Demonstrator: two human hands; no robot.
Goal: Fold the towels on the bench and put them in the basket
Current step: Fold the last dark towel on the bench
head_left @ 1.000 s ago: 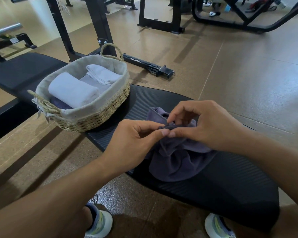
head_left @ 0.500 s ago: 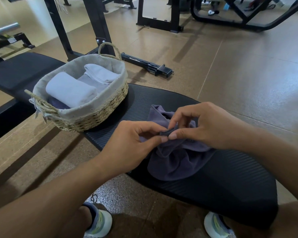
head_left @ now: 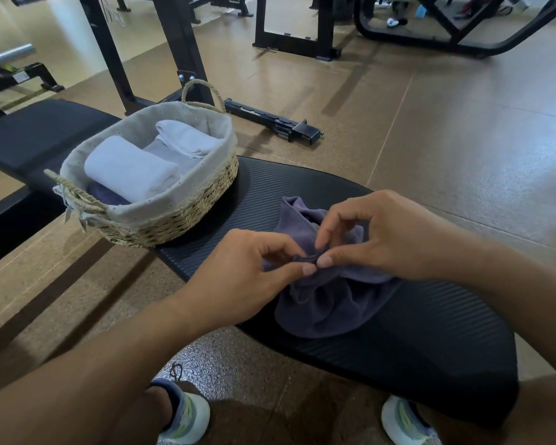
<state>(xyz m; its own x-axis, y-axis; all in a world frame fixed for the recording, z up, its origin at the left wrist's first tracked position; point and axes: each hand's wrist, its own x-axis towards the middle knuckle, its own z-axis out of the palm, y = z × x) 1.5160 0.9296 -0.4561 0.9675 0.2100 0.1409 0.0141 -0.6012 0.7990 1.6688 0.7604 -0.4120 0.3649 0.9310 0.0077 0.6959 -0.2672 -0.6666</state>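
Both hands meet over a crumpled purple towel (head_left: 328,303) that lies bunched on the black padded bench (head_left: 430,342), directly under and just in front of them. The left hand (head_left: 247,277) pinches a small dark bit of the towel's edge between thumb and forefinger, and the right hand (head_left: 382,236) pinches the same bit from the other side, so the two sets of fingertips are touching or almost touching at that spot; the remaining fingers of the right hand are curled and raised above the cloth. Beyond the left hand, further out along the bench, stands a woven basket (head_left: 174,220) with a pale cloth lining and rope handles. Inside it lie a rolled white towel (head_left: 132,168) nearest the left hand, a folded white towel (head_left: 187,139) behind that, and a dark purple one partly showing beneath them. Below the hands, on the speckled floor (head_left: 463,139), are two light sneakers (head_left: 187,419), one under each forearm. Past the right hand, black gym frames (head_left: 302,27) stand well apart from the bench.
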